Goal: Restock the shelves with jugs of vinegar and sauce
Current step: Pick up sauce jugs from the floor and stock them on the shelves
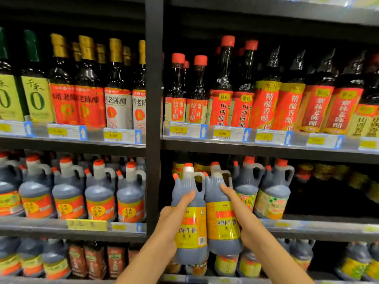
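Both hands, left and right, each clasp a jug, which next needs sliding into the gap left of the shelved jugs.

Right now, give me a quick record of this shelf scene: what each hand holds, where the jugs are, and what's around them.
left hand: grips left jug
right hand: grips right jug
jugs: upright, side by side, dark liquid, yellow labels, held in front of the middle shelf
destination gap: dark space at left end of that shelf, behind the jugs
neighbours: two handled jugs to the right
upper shelf: tall vinegar bottles
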